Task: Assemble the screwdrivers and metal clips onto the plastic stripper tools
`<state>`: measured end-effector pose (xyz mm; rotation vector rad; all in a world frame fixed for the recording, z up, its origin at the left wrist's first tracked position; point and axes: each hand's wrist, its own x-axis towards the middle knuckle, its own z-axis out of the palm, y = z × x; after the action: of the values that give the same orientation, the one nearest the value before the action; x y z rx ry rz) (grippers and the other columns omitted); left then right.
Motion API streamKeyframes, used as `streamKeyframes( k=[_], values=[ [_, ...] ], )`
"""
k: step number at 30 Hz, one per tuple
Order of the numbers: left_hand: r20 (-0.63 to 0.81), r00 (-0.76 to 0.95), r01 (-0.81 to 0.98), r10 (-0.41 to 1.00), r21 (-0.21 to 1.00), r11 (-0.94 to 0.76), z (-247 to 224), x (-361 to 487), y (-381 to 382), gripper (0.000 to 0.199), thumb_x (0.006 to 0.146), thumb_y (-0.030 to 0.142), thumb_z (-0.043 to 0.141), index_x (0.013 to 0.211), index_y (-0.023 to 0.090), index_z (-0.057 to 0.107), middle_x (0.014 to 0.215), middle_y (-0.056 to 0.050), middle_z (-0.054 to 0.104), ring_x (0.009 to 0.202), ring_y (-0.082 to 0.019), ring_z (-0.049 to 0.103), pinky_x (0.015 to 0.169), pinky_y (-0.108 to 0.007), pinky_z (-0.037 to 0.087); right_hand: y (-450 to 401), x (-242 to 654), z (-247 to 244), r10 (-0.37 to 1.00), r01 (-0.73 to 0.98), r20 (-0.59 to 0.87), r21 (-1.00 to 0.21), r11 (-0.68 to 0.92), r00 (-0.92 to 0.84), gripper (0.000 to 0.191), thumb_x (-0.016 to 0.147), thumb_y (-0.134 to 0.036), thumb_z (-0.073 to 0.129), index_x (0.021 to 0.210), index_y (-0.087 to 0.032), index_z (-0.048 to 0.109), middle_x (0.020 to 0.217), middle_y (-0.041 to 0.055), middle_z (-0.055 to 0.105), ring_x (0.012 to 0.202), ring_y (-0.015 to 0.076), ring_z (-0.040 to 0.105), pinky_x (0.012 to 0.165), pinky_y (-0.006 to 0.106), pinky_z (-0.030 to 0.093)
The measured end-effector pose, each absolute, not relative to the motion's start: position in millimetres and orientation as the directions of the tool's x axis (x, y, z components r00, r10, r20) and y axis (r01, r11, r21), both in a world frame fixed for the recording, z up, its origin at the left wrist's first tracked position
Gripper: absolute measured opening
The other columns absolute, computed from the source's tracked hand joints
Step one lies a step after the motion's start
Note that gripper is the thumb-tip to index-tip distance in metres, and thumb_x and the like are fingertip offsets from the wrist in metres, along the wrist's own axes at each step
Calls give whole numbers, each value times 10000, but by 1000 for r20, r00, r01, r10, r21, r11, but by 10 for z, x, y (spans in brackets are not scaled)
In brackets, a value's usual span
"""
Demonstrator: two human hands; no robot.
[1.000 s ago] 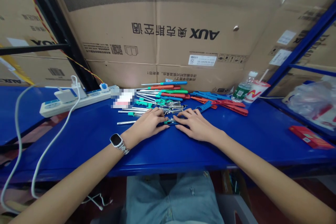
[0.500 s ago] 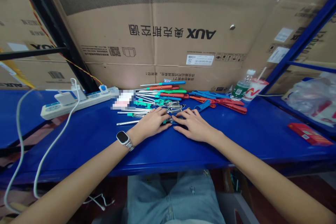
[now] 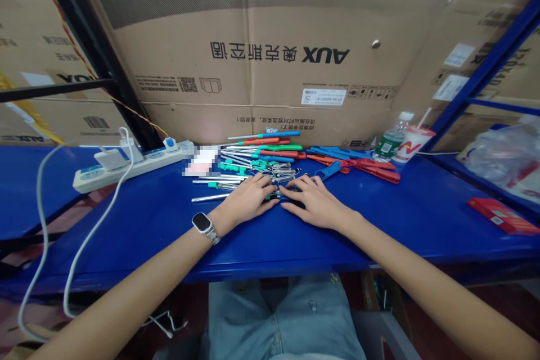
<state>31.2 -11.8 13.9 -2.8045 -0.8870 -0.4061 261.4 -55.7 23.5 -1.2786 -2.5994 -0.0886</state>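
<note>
Where left hand [image 3: 253, 198] and right hand [image 3: 317, 201] half-curl: hold unclear, piece [image 3: 272, 196] partly hidden.
Tools [image 3: 278, 153]: heaped beyond.
Bottle [image 3: 387, 145]: beside cup [image 3: 411, 145].

Worktop [image 3: 405, 214]: blue, glossy, bare on the near side of both grips. Slim metal-shafted tools [image 3: 278, 147], handles red, blue, green, piled just beyond left grip [image 3: 274, 195] and right grip [image 3: 286, 197]. Silver rod [image 3: 210, 198] sticks out left of left grip. Blue and red plastic pieces [image 3: 373, 170] beyond and right of right grip; bottle [image 3: 387, 143] and straw cup [image 3: 412, 143] upright past those. Red packet [image 3: 502, 215] well right of right grip. White power strip [image 3: 126, 165] well left of left grip, farther back.
</note>
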Motion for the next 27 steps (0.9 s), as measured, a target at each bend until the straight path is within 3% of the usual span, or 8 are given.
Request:
streamKeyframes(
  k=[6, 12, 18, 22, 27],
  values=[
    [436, 747, 575, 503, -43, -817, 256, 326, -144, 416, 1033, 498, 513, 1208, 146, 649, 1104, -120, 659, 1050, -291, 588, 931, -446, 496, -458, 2686, 250, 799, 780, 301, -213, 589, -521, 423, 1076, -322, 387, 1446, -273, 585, 1351, 121, 629, 1218, 288, 537, 1004, 497, 400],
    [459, 745, 518, 483, 59, -854, 432, 656, 55, 256, 1042, 306, 483, 1020, 160, 692, 986, -97, 689, 967, -255, 625, 873, -397, 513, -301, 3122, 295, 824, 827, 388, -221, 518, -413, 547, 843, -3, 417, 1266, -227, 680, 1305, 105, 654, 1242, 290, 531, 1025, 490, 396],
    [298, 778, 548, 553, 109, -829, 540, 1386, 272, 178, 949, 308, 646, 1010, 154, 713, 1022, -106, 737, 984, -268, 673, 873, -377, 523, -136, 3557, 269, 883, 916, 323, -99, 388, -339, 524, 805, -35, 517, 1295, -176, 640, 1367, 137, 646, 1301, 333, 497, 1030, 517, 357],
    [227, 764, 609, 605, 58, -791, 554, 1734, 361, 291, 887, 400, 731, 1021, 142, 727, 1019, -133, 756, 1019, -318, 684, 876, -401, 526, 5, 3632, 199, 882, 904, 295, -109, 413, -367, 438, 859, -79, 558, 1275, -183, 650, 1336, 127, 681, 1301, 322, 523, 1044, 532, 321],
    [233, 708, 677, 667, 48, -735, 528, 1843, 430, 264, 818, 282, 789, 1027, 126, 747, 1046, -154, 765, 1033, -334, 697, 890, -399, 526, 151, 3651, 91, 854, 885, 387, -168, 435, -347, 296, 909, -87, 554, 1136, -181, 719, 1234, 122, 737, 1202, 293, 614, 1017, 489, 349]
  ],
)
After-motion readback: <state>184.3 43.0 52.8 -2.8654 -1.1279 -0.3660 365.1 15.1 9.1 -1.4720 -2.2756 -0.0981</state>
